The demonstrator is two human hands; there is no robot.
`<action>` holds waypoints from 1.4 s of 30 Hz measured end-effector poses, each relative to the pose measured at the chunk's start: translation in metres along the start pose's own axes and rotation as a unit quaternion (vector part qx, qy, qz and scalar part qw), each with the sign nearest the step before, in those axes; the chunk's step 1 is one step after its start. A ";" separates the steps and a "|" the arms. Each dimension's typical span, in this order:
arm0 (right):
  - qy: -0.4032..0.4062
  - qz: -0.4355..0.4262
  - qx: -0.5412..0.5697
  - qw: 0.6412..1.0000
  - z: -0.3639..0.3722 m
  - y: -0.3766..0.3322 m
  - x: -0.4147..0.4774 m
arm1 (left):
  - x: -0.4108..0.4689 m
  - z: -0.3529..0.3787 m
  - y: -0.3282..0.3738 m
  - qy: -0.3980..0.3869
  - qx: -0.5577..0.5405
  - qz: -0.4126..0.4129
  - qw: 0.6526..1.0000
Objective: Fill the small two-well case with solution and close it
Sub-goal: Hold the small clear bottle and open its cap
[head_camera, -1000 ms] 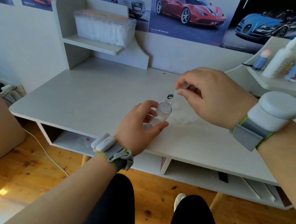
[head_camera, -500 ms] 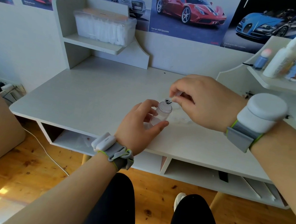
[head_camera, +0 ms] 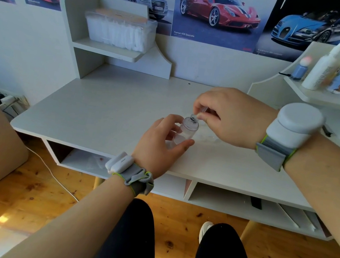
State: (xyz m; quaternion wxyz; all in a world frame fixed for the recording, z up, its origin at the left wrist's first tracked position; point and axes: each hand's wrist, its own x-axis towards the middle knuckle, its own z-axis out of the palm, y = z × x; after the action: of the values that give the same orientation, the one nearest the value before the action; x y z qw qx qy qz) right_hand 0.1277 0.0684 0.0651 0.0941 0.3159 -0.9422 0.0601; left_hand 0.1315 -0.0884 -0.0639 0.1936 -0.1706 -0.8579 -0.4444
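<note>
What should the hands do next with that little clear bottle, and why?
Probably press the small piece down into the bottle's mouth. The right hand pinches it right at the opening of the clear bottle, which the left hand holds tilted just above the desk.

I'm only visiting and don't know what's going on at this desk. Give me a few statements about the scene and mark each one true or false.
1. The left hand holds a small clear container just above the desk. True.
2. The right hand rests flat on the desk, away from the container. False: its fingertips pinch a small tool right at the container's top.
3. Both wrists wear grey strapped devices. True.
4. The white bottle stands on the desk beside the hands. False: it stands on the raised shelf at the right.
5. Car posters hang on the wall behind the desk. True.
</note>
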 end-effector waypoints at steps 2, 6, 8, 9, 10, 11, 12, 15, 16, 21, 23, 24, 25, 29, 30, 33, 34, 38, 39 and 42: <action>-0.008 0.001 -0.001 1.000 0.000 0.001 0.001 | 0.000 0.000 0.000 0.000 -0.002 0.001 1.000; -0.021 -0.001 -0.003 1.000 0.001 0.001 0.003 | 0.000 0.000 0.000 -0.002 -0.005 0.002 1.000; -0.027 -0.003 -0.003 1.000 0.001 0.001 0.003 | 0.000 0.000 0.000 -0.003 -0.003 0.001 1.000; -0.028 -0.004 -0.003 1.000 0.001 0.001 0.003 | 0.000 0.000 0.000 -0.003 -0.003 0.000 1.000; -0.028 -0.003 -0.002 1.000 0.001 0.001 0.003 | 0.000 0.000 0.000 -0.002 -0.004 0.000 1.000; -0.024 -0.001 -0.001 1.000 0.001 0.002 0.003 | 0.000 -0.001 0.000 -0.001 -0.005 0.000 1.000; -0.017 0.003 0.001 1.000 0.001 0.002 0.002 | 0.000 -0.001 0.001 -0.001 -0.006 0.000 1.000; 0.004 0.006 0.009 1.000 -0.001 0.004 0.002 | 0.000 -0.001 0.001 -0.002 -0.006 -0.001 1.000; 0.010 0.007 0.010 1.000 -0.001 0.005 0.001 | 0.000 -0.001 0.001 -0.003 -0.005 -0.001 1.000; 0.019 0.015 0.022 0.999 -0.005 0.007 0.001 | 0.000 -0.001 0.001 0.000 -0.004 -0.001 1.000; 0.022 0.017 0.022 0.999 -0.006 0.007 0.000 | 0.000 -0.001 0.001 0.000 -0.005 -0.001 1.000; 0.023 0.018 0.022 0.999 -0.006 0.008 -0.001 | 0.000 -0.001 0.001 0.000 -0.005 -0.001 1.000; 0.023 0.020 0.023 0.999 -0.006 0.008 -0.001 | 0.000 -0.001 0.000 -0.001 -0.006 -0.001 1.000; 0.024 0.021 0.022 0.999 -0.004 0.007 -0.002 | 0.000 -0.001 0.001 -0.001 -0.005 0.000 1.000; 0.021 0.017 0.018 0.999 -0.002 0.006 -0.002 | 0.000 -0.001 0.001 -0.001 -0.006 0.000 1.000; 0.003 0.007 0.011 1.000 0.003 0.001 -0.001 | 0.000 -0.001 0.000 0.000 -0.011 0.000 1.000; 0.001 0.006 0.012 1.000 0.004 0.000 -0.001 | 0.000 -0.001 0.000 0.000 -0.011 0.001 1.000; 0.008 0.007 0.013 1.000 -0.001 0.001 -0.003 | 0.000 0.000 0.000 0.000 -0.007 0.002 1.000; 0.012 0.007 0.014 1.000 -0.003 0.002 -0.003 | 0.000 0.000 0.000 0.001 -0.006 0.002 1.000; 0.016 0.003 0.012 1.000 -0.007 0.003 -0.004 | 0.000 0.000 0.000 0.005 -0.005 0.001 1.000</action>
State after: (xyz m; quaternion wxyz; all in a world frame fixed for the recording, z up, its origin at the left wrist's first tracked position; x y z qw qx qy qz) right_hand 0.1297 0.0744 0.0706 0.1050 0.3132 -0.9407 0.0769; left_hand 0.1311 -0.0882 -0.0640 0.1972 -0.1705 -0.8543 -0.4496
